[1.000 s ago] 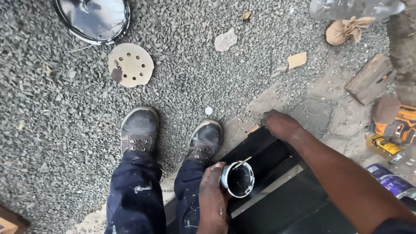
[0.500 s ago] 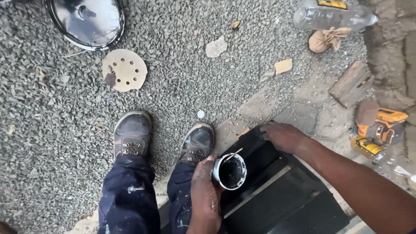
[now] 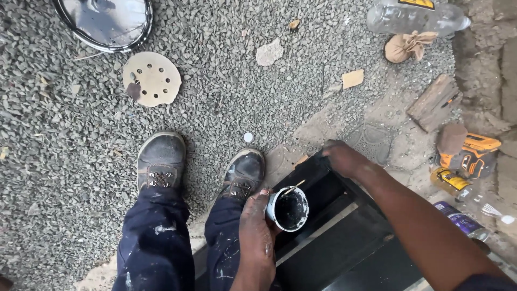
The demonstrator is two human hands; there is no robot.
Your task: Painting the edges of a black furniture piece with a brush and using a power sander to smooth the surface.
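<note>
A small white cup (image 3: 288,209) of black paint, with a thin stick (image 3: 293,188) resting in it, was gripped by the left hand (image 3: 256,235) above a black panel (image 3: 344,237). The far corner of that panel was grasped by the right hand (image 3: 340,157). Two worn boots (image 3: 161,161) were planted on grey gravel (image 3: 226,91) just left of the panel. Farther off, a round sanding disc (image 3: 151,78), a plastic bottle (image 3: 414,16) and a yellow power tool (image 3: 467,156) were seen.

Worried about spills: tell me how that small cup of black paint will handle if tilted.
The cup, gripped by the left hand, is open-topped, so the paint would likely slop out. Its smeared wall probably feels slippery. The stick on its rim could slide off.
</note>
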